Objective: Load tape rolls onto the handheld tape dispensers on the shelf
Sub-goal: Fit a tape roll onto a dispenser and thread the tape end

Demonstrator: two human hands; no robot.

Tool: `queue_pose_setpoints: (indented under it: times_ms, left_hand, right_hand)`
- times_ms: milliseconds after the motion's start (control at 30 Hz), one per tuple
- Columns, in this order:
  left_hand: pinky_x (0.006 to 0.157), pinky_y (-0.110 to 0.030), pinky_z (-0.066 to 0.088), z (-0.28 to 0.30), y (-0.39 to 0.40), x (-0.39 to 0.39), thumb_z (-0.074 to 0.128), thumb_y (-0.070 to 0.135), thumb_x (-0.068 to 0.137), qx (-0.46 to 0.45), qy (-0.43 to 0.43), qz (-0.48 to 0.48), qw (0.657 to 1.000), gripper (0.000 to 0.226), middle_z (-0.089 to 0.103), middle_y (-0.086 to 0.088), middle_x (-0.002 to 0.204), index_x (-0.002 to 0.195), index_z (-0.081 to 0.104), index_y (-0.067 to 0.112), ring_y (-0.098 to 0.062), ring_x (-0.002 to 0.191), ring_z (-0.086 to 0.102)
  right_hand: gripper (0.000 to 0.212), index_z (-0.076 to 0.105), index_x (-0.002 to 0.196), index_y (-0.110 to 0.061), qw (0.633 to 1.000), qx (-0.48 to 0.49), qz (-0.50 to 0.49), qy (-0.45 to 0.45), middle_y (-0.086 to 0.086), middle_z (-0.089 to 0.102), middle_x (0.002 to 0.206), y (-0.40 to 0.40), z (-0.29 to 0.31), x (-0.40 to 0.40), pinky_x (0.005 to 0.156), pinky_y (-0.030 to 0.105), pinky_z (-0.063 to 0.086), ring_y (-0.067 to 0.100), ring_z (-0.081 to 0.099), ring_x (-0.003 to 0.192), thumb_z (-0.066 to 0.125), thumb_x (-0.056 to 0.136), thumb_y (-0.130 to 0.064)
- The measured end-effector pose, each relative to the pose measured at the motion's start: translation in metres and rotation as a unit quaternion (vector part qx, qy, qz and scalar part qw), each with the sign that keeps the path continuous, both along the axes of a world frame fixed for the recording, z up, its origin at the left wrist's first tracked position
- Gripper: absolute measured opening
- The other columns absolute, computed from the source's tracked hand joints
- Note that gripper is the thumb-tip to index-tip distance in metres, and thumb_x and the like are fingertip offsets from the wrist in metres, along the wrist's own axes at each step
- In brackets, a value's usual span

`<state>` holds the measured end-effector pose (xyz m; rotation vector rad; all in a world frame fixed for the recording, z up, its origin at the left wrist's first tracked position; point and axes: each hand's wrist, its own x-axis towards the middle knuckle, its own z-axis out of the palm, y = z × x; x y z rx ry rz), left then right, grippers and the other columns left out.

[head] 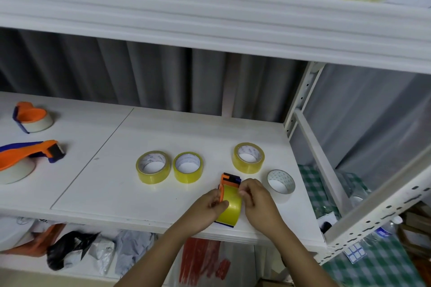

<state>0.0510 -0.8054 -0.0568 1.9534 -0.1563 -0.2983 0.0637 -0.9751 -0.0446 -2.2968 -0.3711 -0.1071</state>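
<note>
A: What is the biggest thing here?

B: A white shelf (163, 137), with another white board above it and a grey curtain (140, 72) behind. A perforated metal upright (300, 100) bounds the right end.

A: And the thing being worked on?

B: An orange and dark blue tape dispenser (229, 182) sits near the shelf's front edge, right of centre, with a yellow tape roll (232, 209) mounted in it. The roll is glossy and translucent, its band facing up, and the dispenser's orange head points towards the back.

A: The hands?

B: The left hand (210, 205) grips the dispenser's left side, thumb curled over the roll. The right hand (256, 198) has its fingers curled together, pinching at the upper right edge of the roll.

A: Spare rolls?

B: Three yellow rolls lie flat behind the hands: a left yellow roll (152, 166) and a middle yellow roll (187, 166) nearly touching, and a right yellow roll (249, 157) apart from them. A whitish roll (281, 181) lies just beside the right hand.

A: Anything else?

B: Two loaded dispensers at the far left: one rear (31, 116), one nearer (28, 158). Open board lies between them and the rolls. The held dispenser's rear end reaches almost to the front lip.
</note>
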Motion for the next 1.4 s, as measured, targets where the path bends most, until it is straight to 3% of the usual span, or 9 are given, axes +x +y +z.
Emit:
queue_pose_setpoints:
  times_ms: [200, 400, 567, 733, 833, 967, 1167, 1300, 1400]
  left_hand:
    - [0.061, -0.027, 0.029, -0.001, -0.001, 0.001, 0.049, 0.026, 0.096, 0.022, -0.023, 0.015, 0.999, 0.029, 0.029, 0.003, 0.063, 0.073, 0.034, 0.014, -0.009, 0.058, 0.033]
    - [0.057, -0.023, 0.028, -0.002, 0.000, 0.001, 0.048, 0.025, 0.096, 0.019, -0.022, 0.013, 0.999, 0.031, 0.028, 0.006, 0.062, 0.071, 0.032, 0.016, -0.004, 0.053, 0.030]
    - [0.058, -0.023, 0.028, -0.003, 0.001, 0.002, 0.047, 0.027, 0.097, 0.018, -0.027, 0.006, 0.999, 0.029, 0.028, 0.005, 0.062, 0.074, 0.034, 0.015, -0.005, 0.055, 0.030]
    - [0.059, -0.023, 0.029, -0.004, 0.003, 0.002, 0.047, 0.028, 0.097, 0.015, -0.028, -0.009, 0.999, 0.029, 0.028, 0.006, 0.063, 0.075, 0.035, 0.014, -0.006, 0.058, 0.030]
    - [0.059, -0.022, 0.028, -0.005, 0.004, 0.001, 0.046, 0.028, 0.097, 0.013, -0.040, -0.017, 0.999, 0.028, 0.028, 0.007, 0.063, 0.076, 0.037, 0.013, -0.005, 0.057, 0.030]
    - [0.058, -0.021, 0.029, -0.008, 0.005, 0.002, 0.045, 0.029, 0.098, 0.008, -0.056, -0.018, 0.998, 0.028, 0.030, 0.008, 0.062, 0.084, 0.047, 0.006, -0.004, 0.056, 0.031]
    - [0.056, -0.013, 0.032, -0.010, 0.002, 0.002, 0.043, 0.033, 0.099, 0.007, -0.068, -0.002, 0.998, 0.022, 0.048, 0.018, 0.055, 0.078, 0.050, 0.031, 0.002, 0.054, 0.041]
    - [0.060, -0.021, 0.034, -0.016, 0.001, 0.005, 0.043, 0.038, 0.097, 0.027, -0.071, 0.032, 0.997, 0.034, 0.046, 0.003, 0.064, 0.080, 0.054, 0.011, -0.005, 0.059, 0.042]
    - [0.056, -0.022, 0.031, -0.017, 0.000, 0.009, 0.045, 0.040, 0.096, 0.043, -0.078, 0.063, 0.994, 0.040, 0.040, 0.003, 0.059, 0.068, 0.043, 0.012, -0.007, 0.055, 0.038]
  right_hand:
    - [0.023, 0.055, 0.096, -0.029, 0.997, 0.041, 0.034, 0.056, -0.005, 0.059, 0.098, -0.006, 0.006, 0.001, 0.075, 0.016, 0.044, 0.004, 0.055, 0.082, 0.051, 0.094, -0.007]
    - [0.024, 0.067, 0.108, -0.020, 0.995, 0.001, 0.074, 0.070, -0.004, 0.055, 0.107, -0.011, 0.013, 0.001, 0.085, 0.021, 0.047, 0.008, 0.056, 0.094, 0.055, 0.089, -0.009]
    - [0.026, 0.069, 0.110, -0.021, 0.984, -0.137, 0.090, -0.077, -0.003, 0.059, 0.107, -0.006, 0.012, 0.002, 0.085, 0.021, 0.039, 0.013, 0.048, 0.102, 0.061, 0.090, -0.035]
    - [0.025, 0.069, 0.099, -0.017, 0.962, -0.201, 0.124, -0.134, 0.000, 0.065, 0.102, -0.003, 0.014, 0.006, 0.080, 0.029, 0.044, 0.018, 0.054, 0.101, 0.050, 0.095, -0.032]
    - [0.019, 0.065, 0.097, -0.015, 0.971, -0.177, 0.117, -0.109, -0.002, 0.060, 0.102, -0.002, 0.014, 0.008, 0.075, 0.025, 0.041, 0.016, 0.052, 0.098, 0.051, 0.095, -0.028]
    - [0.012, 0.061, 0.096, -0.014, 0.982, -0.136, 0.124, -0.044, -0.001, 0.055, 0.100, 0.001, 0.020, 0.011, 0.079, 0.026, 0.042, 0.011, 0.046, 0.092, 0.056, 0.092, -0.024]
    - [0.011, 0.060, 0.094, -0.014, 0.980, -0.162, 0.113, -0.025, 0.001, 0.058, 0.099, 0.005, 0.023, 0.017, 0.070, 0.025, 0.037, 0.015, 0.051, 0.094, 0.052, 0.092, -0.021]
    - [0.010, 0.059, 0.093, -0.016, 0.985, -0.157, 0.071, -0.027, -0.001, 0.061, 0.097, 0.008, 0.019, 0.016, 0.063, 0.027, 0.034, 0.016, 0.053, 0.090, 0.050, 0.090, -0.019]
    - [0.009, 0.058, 0.088, -0.021, 0.991, -0.130, 0.029, 0.015, -0.006, 0.061, 0.089, 0.010, 0.014, 0.020, 0.062, 0.026, 0.036, 0.015, 0.056, 0.084, 0.051, 0.089, -0.016]
